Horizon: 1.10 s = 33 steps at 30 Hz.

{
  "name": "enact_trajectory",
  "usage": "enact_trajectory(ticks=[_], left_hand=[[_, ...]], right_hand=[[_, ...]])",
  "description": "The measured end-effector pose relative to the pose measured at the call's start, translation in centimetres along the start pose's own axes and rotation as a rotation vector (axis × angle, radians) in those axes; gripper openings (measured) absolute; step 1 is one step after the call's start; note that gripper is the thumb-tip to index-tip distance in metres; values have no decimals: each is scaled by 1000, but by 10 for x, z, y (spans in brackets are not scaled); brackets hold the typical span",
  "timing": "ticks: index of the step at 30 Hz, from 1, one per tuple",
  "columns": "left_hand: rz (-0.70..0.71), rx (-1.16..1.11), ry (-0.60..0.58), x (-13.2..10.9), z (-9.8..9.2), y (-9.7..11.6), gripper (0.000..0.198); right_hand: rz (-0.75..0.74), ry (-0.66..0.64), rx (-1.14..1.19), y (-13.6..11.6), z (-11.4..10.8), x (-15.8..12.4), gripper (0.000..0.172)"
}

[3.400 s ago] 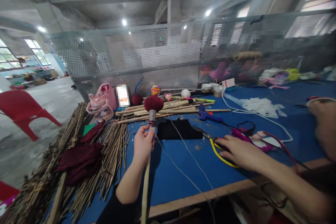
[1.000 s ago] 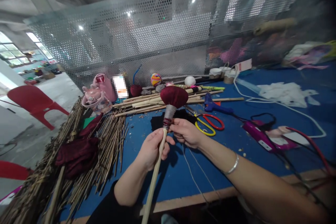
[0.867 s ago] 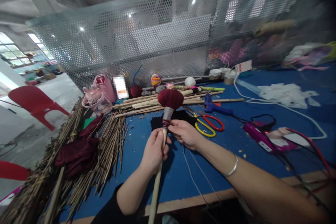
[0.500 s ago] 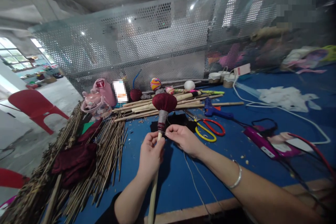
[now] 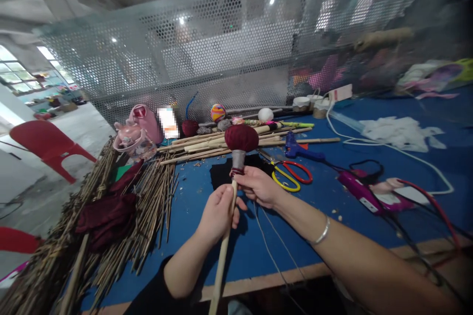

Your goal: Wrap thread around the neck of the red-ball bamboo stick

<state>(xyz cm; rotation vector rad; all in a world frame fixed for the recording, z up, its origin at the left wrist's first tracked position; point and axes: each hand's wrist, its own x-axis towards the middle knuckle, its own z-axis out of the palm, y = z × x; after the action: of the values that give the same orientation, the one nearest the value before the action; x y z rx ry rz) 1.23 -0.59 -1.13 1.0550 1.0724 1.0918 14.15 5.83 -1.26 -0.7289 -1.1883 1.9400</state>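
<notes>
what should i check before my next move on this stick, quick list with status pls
1. Left hand firm on the pale stick: ok, fingers close around it just below the binding.
2. Right hand at the dark red binding: ok, fingertips are right at it.
3. Binding's loose end secured: cannot tell, the fingers cover part of it.
4. Gray thread free of tangles: ok where visible, two separate strands hang below the right hand.
5. Scissors close by: ok, lying beyond the right hand, probably within reach.
6. Blue table free of scraps: not ok, small pale chips lie on it.
</notes>
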Motion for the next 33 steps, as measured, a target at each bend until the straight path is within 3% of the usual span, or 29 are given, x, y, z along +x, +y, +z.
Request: enact_trajectory(ticks=[3,7,13,17,23,29,33], left_hand=[[101,170,184,1,2,-2,46],[120,217,247,2,0,2,36],[140,17,215,-3,-1,10,30],[143,-71,117,-4,-1,11,29],[-18,-176,-41,0,-6,14,30],[-29,-124,129,-3,-1,13,30],[-6,-118,152,-4,0,14,30]], right_hand=[[-30,54,-63,5,2,2,30],[-49,47,-112,5,8,3,32],[-54,-74,-54,-3,4,0,37],[-31,-110,-4,-3,2,-2,36],[-75,-4,-13,0,8,-4,29],[-109,20,-103,2,15,-4,30],[-138,16,-220,-3,13,-4,27]])
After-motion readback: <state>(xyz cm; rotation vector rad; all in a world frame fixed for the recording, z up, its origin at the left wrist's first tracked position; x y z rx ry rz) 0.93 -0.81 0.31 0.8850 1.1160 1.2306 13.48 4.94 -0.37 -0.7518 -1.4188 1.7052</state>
